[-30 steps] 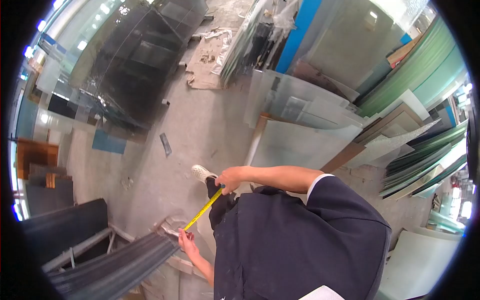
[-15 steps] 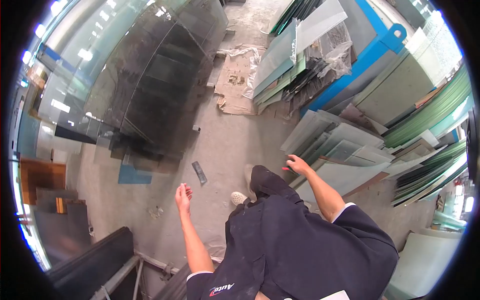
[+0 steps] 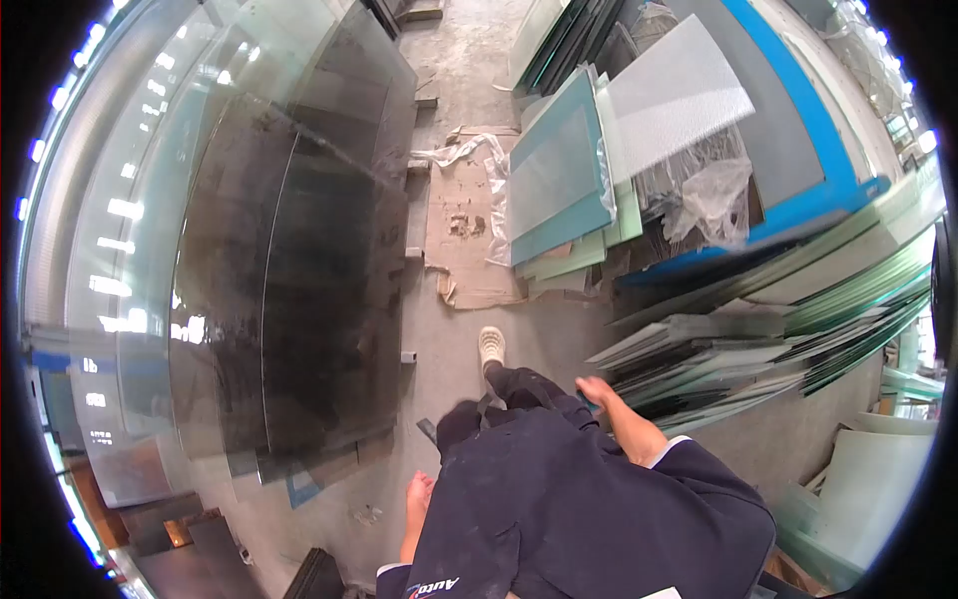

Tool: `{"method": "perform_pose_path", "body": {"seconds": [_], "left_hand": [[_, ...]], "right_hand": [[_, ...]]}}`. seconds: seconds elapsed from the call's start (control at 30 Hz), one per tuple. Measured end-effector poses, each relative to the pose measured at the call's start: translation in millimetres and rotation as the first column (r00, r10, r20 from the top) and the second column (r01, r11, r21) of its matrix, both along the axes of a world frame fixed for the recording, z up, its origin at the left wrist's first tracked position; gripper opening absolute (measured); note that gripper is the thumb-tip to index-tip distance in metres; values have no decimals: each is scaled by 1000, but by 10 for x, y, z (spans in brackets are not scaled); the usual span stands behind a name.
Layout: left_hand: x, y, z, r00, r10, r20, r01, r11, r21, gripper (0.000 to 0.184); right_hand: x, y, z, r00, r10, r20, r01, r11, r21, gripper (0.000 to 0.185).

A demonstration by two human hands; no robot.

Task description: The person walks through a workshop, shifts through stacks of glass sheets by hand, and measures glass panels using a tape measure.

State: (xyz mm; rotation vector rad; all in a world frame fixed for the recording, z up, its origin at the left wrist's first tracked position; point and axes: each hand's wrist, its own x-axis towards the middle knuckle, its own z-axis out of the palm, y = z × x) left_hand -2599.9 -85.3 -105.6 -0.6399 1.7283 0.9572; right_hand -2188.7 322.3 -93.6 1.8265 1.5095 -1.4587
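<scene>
Head view: one aisle of floor [image 3: 444,349], dark glass [image 3: 334,260] leaning along the left, a stack [image 3: 699,359] of panes along the right, edges outward. Right hand [image 3: 599,391]: low, just beside the stack, fingers curled round a small dark-teal item, taken to be the tape [image 3: 585,400]; mostly hidden, no yellow blade showing. Left hand [image 3: 418,489]: beside the body, fingers loosely bent and parted, nothing seen in it; fine detail too small to tell. Hazards, by judgement: bare right knuckles or forearm cut on a pane edge, cause, narrow clearance and no glove; tape knocked loose against the same edges, cause, a one-handed carry; a slip or trip at the cardboard [image 3: 479,283], cause, its torn near edge and the loose film [image 3: 495,170] ahead of the shoe [image 3: 491,344]; a shin or toe caught on the block [image 3: 408,356] jutting from under the dark glass; a knock to the textured pane [image 3: 679,95], cause, its overhang beyond its neighbours. Differences: one second earlier, yellow blade drawn out between both hands, left fingers at its end; now hands well apart, no blade in sight. Half a second earlier, left arm reaching forward; now drawn in near the body, the view turned more squarely up the aisle, the cardboard closer.
</scene>
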Motion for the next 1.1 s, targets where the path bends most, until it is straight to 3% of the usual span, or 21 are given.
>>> {"method": "perform_pose_path", "body": {"seconds": [0.07,0.1,0.13,0.2,0.27,0.37,0.47,0.53,0.57,0.6,0.67,0.7,0.8,0.9,1.0,1.1], "left_hand": [[-235,566,370,932,-353,76,358,932,-59,39],[-361,965,436,944,-325,49,328,940,-88,40],[-557,1311,361,945,-327,19,327,944,-43,39],[-946,2011,301,942,-333,-28,334,942,35,38],[-1375,2890,335,930,-358,-79,364,929,73,37],[-1960,4162,354,910,-394,-129,409,906,114,35],[-2602,5234,95,903,-414,-118,428,890,158,34],[-3010,5860,-54,927,-370,-64,375,921,102,37],[-3125,6130,-82,932,-362,-4,362,930,59,37],[-3330,6409,-132,907,-417,56,417,909,17,40],[-3654,7077,2,857,-514,30,513,858,28,38],[-3874,7410,78,806,-591,0,591,806,33,37],[-4338,8471,317,781,-616,-107,625,764,160,28],[-4757,9447,452,679,-698,-226,734,652,190,29],[-4977,10175,614,666,-672,-322,737,658,151,32],[-5052,10697,593,682,-692,-237,730,663,164,29]], "right_hand": [[-536,845,158,991,46,-122,-30,991,133,51],[-798,1277,192,986,-34,-166,45,997,60,52],[-1031,1671,225,984,15,-179,31,967,253,53],[-1463,2427,385,945,-47,-322,146,945,292,58],[-1968,3055,847,962,-108,-250,183,937,297,57],[-2404,3793,871,978,-34,-207,115,913,392,56],[-2569,4293,647,962,17,-271,74,943,323,58],[-2663,4527,768,969,-22,-245,47,994,98,61],[-2581,4565,624,988,-51,-143,64,994,85,64],[-2697,4618,1014,983,-179,-29,178,983,-41,67],[-2722,4766,1048,996,-58,65,62,996,-68,69],[-2743,4787,1213,975,-210,73,219,967,-133,68],[-2859,5002,1335,887,-443,133,453,890,-55,56],[-3038,5153,1041,683,-727,63,730,679,-73,60],[-3402,5476,901,756,-647,99,655,748,-109,67],[-3646,5946,627,782,-619,71,618,756,-215,70]]}}
